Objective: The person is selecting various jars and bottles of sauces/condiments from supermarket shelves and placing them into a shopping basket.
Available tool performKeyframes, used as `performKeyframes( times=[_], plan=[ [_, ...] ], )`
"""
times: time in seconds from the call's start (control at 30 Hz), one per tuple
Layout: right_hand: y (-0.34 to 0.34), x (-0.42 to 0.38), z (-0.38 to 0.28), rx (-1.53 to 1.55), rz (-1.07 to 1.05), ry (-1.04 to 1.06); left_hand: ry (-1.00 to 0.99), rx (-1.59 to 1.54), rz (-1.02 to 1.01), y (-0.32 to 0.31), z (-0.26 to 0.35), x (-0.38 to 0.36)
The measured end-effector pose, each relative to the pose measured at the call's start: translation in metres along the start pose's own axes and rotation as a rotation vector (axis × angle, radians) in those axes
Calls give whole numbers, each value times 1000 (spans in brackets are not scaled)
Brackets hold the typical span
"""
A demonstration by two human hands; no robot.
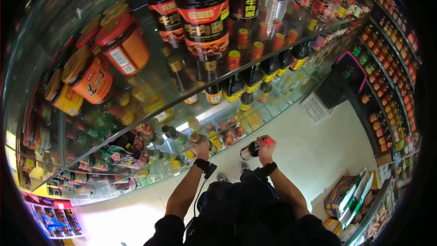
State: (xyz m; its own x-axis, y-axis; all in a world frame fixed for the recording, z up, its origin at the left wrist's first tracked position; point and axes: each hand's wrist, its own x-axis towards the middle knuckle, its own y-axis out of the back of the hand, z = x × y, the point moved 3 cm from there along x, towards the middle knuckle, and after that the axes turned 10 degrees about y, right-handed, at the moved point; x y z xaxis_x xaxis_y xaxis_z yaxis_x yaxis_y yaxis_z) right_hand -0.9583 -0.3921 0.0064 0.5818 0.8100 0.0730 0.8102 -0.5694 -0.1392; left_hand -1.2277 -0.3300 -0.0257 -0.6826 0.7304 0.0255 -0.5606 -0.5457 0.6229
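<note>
strong fisheye bend, edges of the view black, most labels on the upper shelves too warped or small to read. left hand (201,149) reaching up to the lower glass shelf (191,123) among small bottles, fingers buried behind the shelf edge, so grip hidden: cannot tell whether clenched or loose, or on what. right hand (264,148) clear of the shelf, over the pale floor (327,141), fingers wrapped round a dark bottle (251,150) with a red cap, bottle lying nearly sideways, cap end at the thumb side, base poking out toward the left hand. black wristbands on both wrists. big dark jars (204,16) on the top shelf. black basket (342,82) further along the aisle, partly cut off by the shelves.
</note>
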Motion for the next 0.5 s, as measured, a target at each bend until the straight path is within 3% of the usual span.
performKeyframes(
  times=[0.03,0.13,0.17,0.2,0.27,0.3,0.5],
  plan=[
    [4,-2,-2,-29,11,-9,76,-454,-87,-13,-12,-7],
    [22,-6,0,-99,57,-5,214,-545,-266,-35,-31,-33],
    [29,-8,1,-85,83,-15,420,-866,-536,-46,-48,-36],
    [36,-7,1,-86,103,-8,284,-505,-272,-28,-8,-57],
    [55,-7,-2,-228,121,-27,401,-657,-424,-21,18,-83],
    [65,-5,2,-243,152,-35,408,-587,-455,-30,16,-89],
    [144,20,7,-217,275,-94,346,-577,-569,-76,47,-147]
  ],
)
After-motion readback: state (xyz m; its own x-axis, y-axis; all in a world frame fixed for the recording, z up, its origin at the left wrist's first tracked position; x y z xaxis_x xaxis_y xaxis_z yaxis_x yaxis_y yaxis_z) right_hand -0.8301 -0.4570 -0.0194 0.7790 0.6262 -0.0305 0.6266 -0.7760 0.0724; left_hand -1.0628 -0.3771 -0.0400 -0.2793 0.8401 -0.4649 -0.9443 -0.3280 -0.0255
